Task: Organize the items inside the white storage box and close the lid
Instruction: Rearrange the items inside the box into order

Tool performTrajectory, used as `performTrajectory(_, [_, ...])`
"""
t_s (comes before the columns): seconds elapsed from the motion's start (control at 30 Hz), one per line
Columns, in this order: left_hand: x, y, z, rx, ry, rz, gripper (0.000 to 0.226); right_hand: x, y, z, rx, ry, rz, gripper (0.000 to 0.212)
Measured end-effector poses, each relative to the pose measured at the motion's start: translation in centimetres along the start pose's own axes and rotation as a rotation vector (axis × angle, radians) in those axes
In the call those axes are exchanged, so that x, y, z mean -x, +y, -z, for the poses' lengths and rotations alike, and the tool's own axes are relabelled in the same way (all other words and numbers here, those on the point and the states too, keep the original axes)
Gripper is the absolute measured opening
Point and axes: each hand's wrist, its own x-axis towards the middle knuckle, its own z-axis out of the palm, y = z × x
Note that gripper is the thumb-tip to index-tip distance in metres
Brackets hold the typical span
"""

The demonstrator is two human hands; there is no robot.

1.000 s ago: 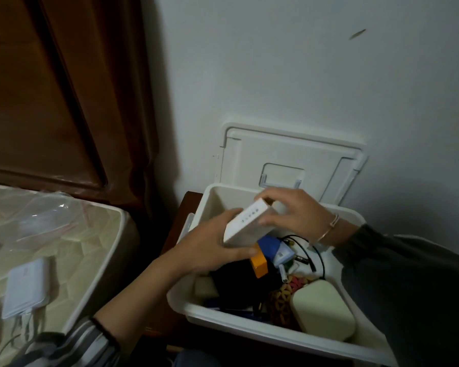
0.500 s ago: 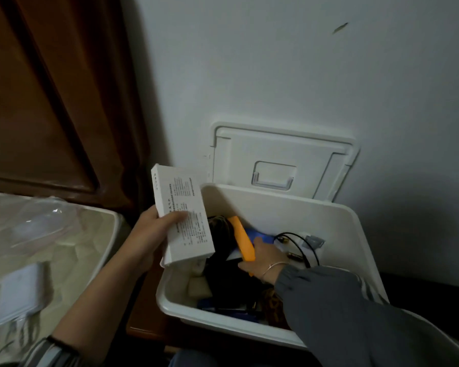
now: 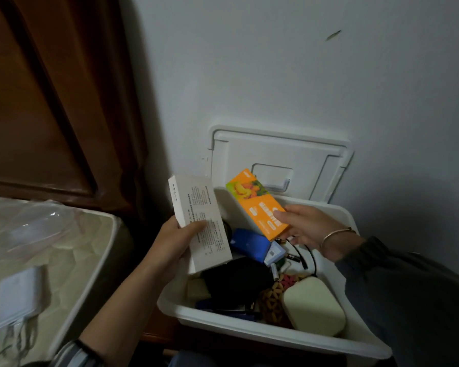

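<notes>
The box [image 3: 249, 333] is smooth white plastic with a rolled rim, standing on a brown wood surface [image 3: 154, 332] close to the wall. Its lid [image 3: 297, 154], a flat ribbed panel with a recessed handle, stands upright against the wall just behind the back rim.

The left hand [image 3: 178, 241] grips a tall white carton [image 3: 204, 223] covered in fine print, held tilted over the box's left rim. The right hand [image 3: 310, 229] pinches an orange carton [image 3: 260, 207] with a fruit picture, raised above the back of the box. The two cartons are apart.

Inside lie a glossy blue case [image 3: 249, 245], a soft black pouch [image 3: 236, 279], a rounded cream case [image 3: 313, 305] at the near right corner, a woven orange piece [image 3: 270, 300], small batteries [image 3: 278, 268] and a thin black cable [image 3: 309, 258]. The items crowd the front and middle; the back wall shows bare white above them.

To the left is a bed [image 3: 72, 250] with a quilted cover, carrying a white charger [image 3: 16, 295].
</notes>
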Motion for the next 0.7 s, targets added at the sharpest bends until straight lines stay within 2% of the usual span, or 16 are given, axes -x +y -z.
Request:
performTrajectory(0.13, [-0.1, 0.1, -1.5, 0.037, -0.011, 0.041, 0.037, -0.1, 0.0, -1.3, -0.174, -0.009, 0.059, 0.022])
performTrajectory(0.23, [-0.2, 0.0, -1.2, 0.03, 0.019, 0.013, 0.034, -0.8, 0.6, -0.9, -0.086, 0.071, 0.011, 0.018])
performTrajectory(0.33, [-0.3, -0.4, 0.2, 0.022, 0.048, -0.02, 0.036, -1.6, 2.5, 1.3, 0.196, 0.125, -0.085, 0.021])
performTrajectory(0.43, [-0.6, -0.7, 1.4, 0.034, 0.076, -0.036, 0.038, -2.7, 5.0, 3.4, 0.762, 0.065, -0.252, 0.026])
performTrajectory(0.5, [-0.7, -0.8, 1.8, 0.047, 0.087, -0.047, 0.039, -3.2, 6.6, 3.5, 1.128, 0.085, -0.283, 0.027])
performTrajectory(0.57, [-0.8, -0.8, 2.1, 0.08, 0.089, -0.05, 0.039, -3.4, 7.3, 2.1, 1.351, 0.284, -0.191, 0.032])
performTrajectory(0.6, [-0.8, -0.9, 2.1, 0.095, 0.084, -0.047, 0.039, -3.5, 7.2, 0.8, 1.437, 0.366, -0.063, 0.03])
performTrajectory(0.63, [-0.8, -0.9, 2.2, 0.106, 0.076, -0.043, 0.04, -3.8, 7.2, -0.7, 1.477, 0.374, 0.099, 0.027])
performTrajectory(0.67, [-0.8, -1.0, 2.3, 0.115, 0.066, -0.039, 0.04, -4.3, 7.5, -2.3, 1.468, 0.309, 0.285, 0.026])
performTrajectory(0.7, [-0.8, -1.0, 2.3, 0.129, 0.057, -0.035, 0.039, -4.7, 8.0, -4.0, 1.443, 0.168, 0.462, 0.031])
